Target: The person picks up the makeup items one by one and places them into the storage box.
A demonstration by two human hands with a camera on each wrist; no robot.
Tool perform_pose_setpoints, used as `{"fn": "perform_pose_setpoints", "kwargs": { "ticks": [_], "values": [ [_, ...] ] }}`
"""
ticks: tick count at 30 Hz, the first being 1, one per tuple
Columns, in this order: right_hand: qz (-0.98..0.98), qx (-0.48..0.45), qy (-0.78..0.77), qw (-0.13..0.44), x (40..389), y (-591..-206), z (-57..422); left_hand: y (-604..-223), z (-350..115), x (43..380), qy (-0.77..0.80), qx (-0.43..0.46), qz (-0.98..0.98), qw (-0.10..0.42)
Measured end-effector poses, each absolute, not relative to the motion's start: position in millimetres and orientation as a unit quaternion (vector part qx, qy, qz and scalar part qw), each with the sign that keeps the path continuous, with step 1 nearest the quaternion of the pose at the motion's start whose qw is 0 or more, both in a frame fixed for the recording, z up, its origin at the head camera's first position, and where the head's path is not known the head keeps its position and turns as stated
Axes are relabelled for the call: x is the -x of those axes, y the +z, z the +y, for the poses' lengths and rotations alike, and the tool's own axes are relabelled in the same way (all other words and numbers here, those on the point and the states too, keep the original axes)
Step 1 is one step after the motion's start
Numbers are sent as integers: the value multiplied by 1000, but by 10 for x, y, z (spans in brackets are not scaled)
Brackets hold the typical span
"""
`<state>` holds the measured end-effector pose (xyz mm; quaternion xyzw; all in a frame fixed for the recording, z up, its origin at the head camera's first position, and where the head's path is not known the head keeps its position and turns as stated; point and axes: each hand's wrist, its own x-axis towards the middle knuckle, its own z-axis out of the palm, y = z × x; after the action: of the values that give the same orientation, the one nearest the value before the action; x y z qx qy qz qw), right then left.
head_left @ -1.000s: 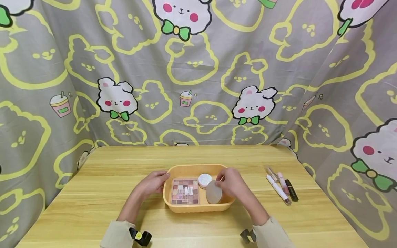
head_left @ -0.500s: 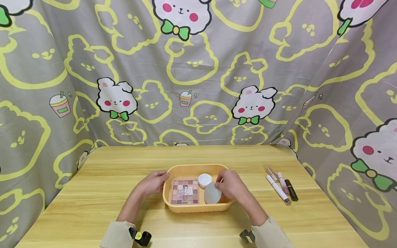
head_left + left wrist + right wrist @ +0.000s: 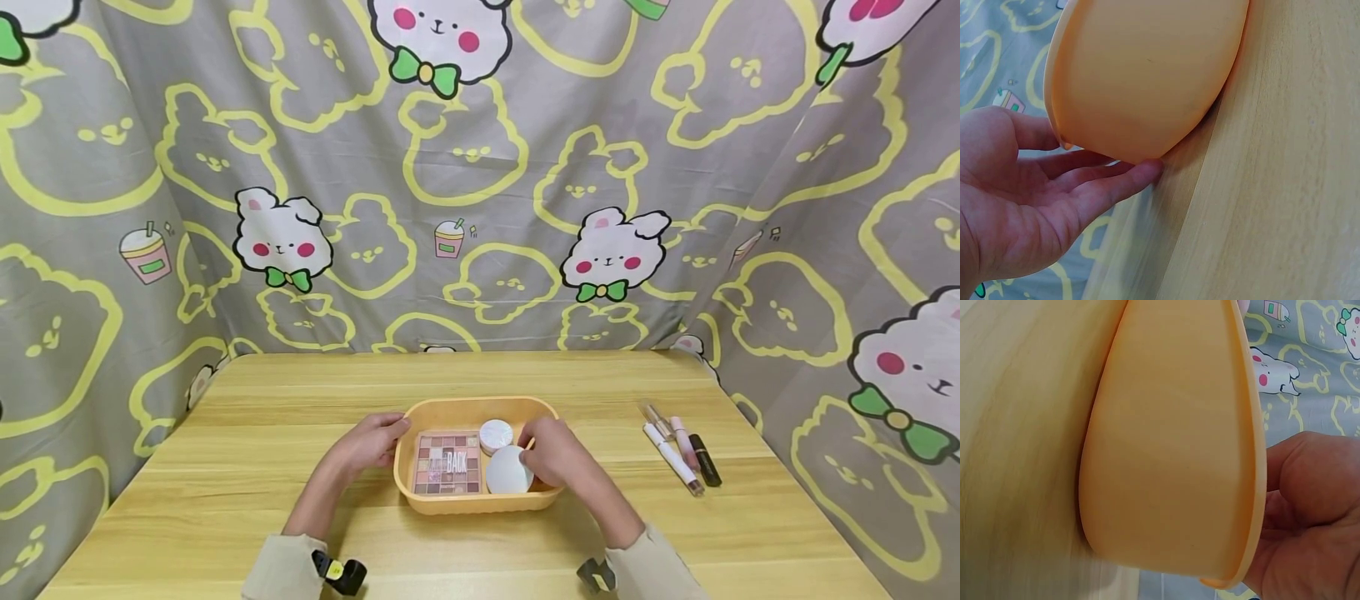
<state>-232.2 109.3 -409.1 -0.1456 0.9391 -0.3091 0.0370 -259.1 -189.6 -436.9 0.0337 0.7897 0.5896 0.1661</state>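
An orange plastic tray stands on the wooden table. My left hand grips its left end, thumb at the rim and fingers against the outer wall, as the left wrist view shows. My right hand reaches over the right end and pinches the right edge of a round white compact, which lies near the tray's front wall. Behind that sits a smaller round case with a shiny pale lid. An eyeshadow palette with lettering fills the tray's left part. In the right wrist view the tray wall hides the fingertips.
To the right on the table lie several slim makeup tubes: a white one, a pink one, a black one and a clear one. A patterned grey curtain hangs behind and at both sides.
The right hand has lowered the compact from a tilted pose to nearly flat, shifting it slightly left. The left hand and the tray have stayed in place.
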Motion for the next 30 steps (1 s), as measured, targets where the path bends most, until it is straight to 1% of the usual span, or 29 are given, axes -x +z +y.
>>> {"fn": "perform_pose_setpoints", "kwargs": {
  "ticks": [7, 21, 30],
  "values": [
    [936, 159, -311, 37, 2328, -4126, 1091, -4368, -1904, 2582, 590, -23, 790, 164],
    [943, 149, -295, 51, 2313, -4119, 1074, -4381, -1907, 2596, 595, -29, 786, 167],
    [941, 164, -291, 52, 2307, -4133, 1087, -4386, -1908, 2598, 595, -30, 786, 165]
  ]
}}
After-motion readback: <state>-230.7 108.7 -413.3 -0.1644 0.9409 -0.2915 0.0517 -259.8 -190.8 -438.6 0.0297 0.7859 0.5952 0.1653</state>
